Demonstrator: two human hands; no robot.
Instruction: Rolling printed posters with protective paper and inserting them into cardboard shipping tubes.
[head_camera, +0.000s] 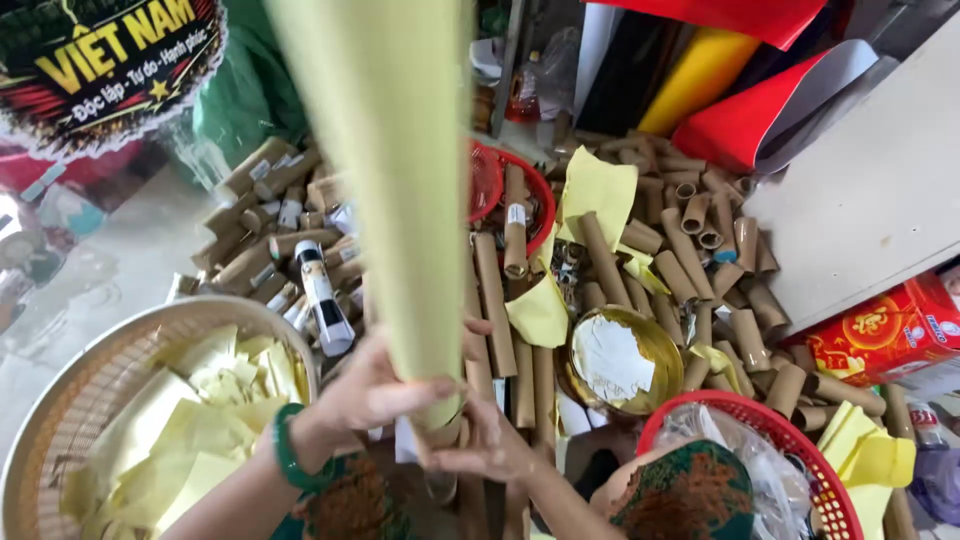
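Observation:
A long roll of pale yellow paper (390, 160) stands nearly upright in the middle of the view, reaching up past the top edge. My left hand (375, 390) wraps around its lower end, with a green bangle on the wrist. My right hand (490, 445) grips the brown cardboard tube (440, 440) at the bottom of the roll from below. A heap of brown cardboard tubes (690, 260) lies on the floor behind the roll.
A round woven basket (60, 400) at the left holds yellow paper scraps. A metal bowl of white paste (620, 360) sits right of my hands. Red plastic baskets (790, 420) stand at lower right and centre back. A red box (880, 335) and coloured paper rolls (700, 75) lie right.

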